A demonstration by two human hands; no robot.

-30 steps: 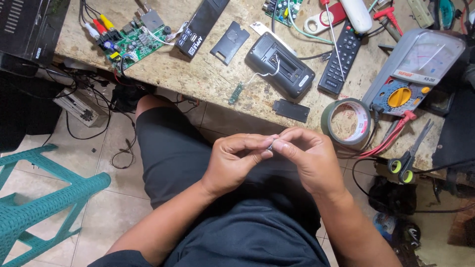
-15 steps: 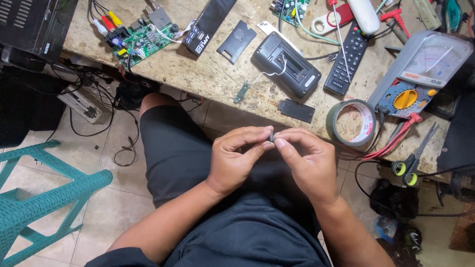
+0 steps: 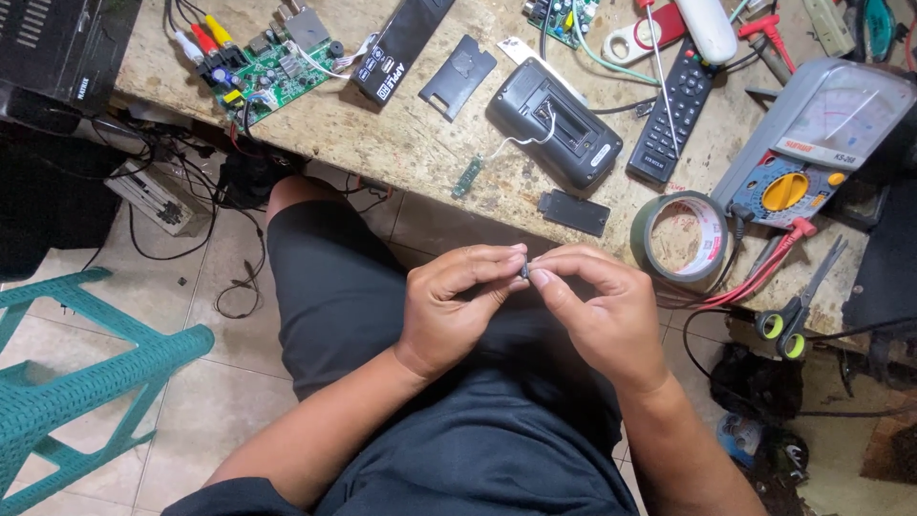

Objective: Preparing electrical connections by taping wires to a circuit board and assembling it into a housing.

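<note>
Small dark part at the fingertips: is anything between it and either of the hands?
Nothing visible. The small dark part is pinched directly between the fingertips of the left hand and right hand, held over the lap, in front of the workbench edge. The roll of tape lies apart on the bench.

Electronics repair workshop: multimeter (image 3: 807, 153), circuit board (image 3: 272, 72), cluttered bench (image 3: 401, 143).
</note>
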